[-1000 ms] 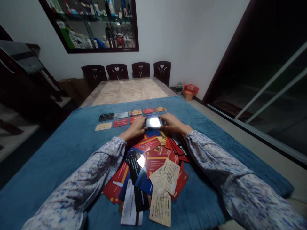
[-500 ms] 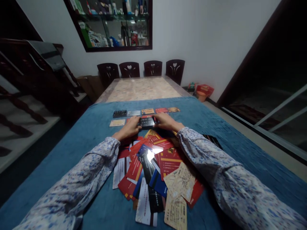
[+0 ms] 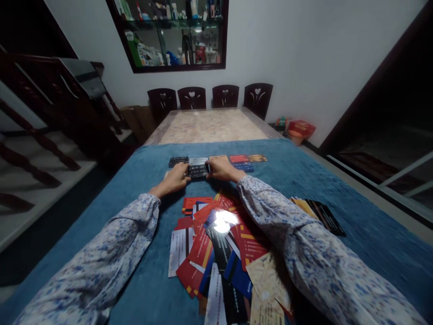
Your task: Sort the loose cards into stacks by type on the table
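Observation:
My left hand (image 3: 176, 178) and my right hand (image 3: 222, 169) grip a black card (image 3: 198, 171) by its opposite short sides, low over the far rows of cards. White print shows on its face; whether it is one card or a thin stack I cannot tell. Just behind it lie a stack of black cards (image 3: 178, 161) and a silver card (image 3: 199, 160). To the right of my right hand are a red card (image 3: 239, 158), a tan card (image 3: 257, 158) and a blue card (image 3: 243, 167). My left hand partly covers a pale card.
A loose heap of red, blue, black and cream cards (image 3: 199, 246) spreads between my forearms on the blue cloth (image 3: 135, 253). Fanned black cards (image 3: 325, 216) lie beyond my right forearm. Several dark chairs (image 3: 191, 98) stand at the table's far end (image 3: 213, 122).
Both hands have carried the black card leftward across the rows, toward the black stack. The view has turned left, so the fanned cards beyond my right forearm now show more.

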Tool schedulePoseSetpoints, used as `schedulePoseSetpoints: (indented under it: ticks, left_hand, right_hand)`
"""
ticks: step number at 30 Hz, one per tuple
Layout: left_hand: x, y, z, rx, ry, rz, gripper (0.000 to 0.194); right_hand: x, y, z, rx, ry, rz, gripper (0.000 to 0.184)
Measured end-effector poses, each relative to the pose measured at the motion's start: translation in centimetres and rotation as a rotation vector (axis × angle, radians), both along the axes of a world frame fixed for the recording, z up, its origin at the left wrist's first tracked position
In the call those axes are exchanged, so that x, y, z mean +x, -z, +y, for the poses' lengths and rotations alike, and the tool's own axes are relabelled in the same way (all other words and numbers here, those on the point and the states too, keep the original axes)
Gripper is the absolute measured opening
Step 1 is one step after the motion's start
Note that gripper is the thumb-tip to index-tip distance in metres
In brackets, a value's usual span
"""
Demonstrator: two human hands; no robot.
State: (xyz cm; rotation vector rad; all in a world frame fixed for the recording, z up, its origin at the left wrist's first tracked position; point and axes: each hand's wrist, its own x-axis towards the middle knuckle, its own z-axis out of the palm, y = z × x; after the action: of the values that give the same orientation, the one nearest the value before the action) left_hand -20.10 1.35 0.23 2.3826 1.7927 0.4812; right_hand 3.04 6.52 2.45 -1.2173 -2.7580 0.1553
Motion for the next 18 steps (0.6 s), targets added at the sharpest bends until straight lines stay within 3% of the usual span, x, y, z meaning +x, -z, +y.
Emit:
schedulePoseSetpoints:
  ticks: [9,18]
  left_hand:
    - [-3.5,0.1,1.4,0.018,-0.027,-0.011,0.045]
    - [-6.0,-0.8,2.3,0.005,-0.09,0.027,0.051]
  right_hand:
    - [-3.6,-0.7,1.0,0.019,-0.028,-0.036,0.043]
    - [-6.5,-1.2,2.4,0.008,-0.023,-0.034,0.046]
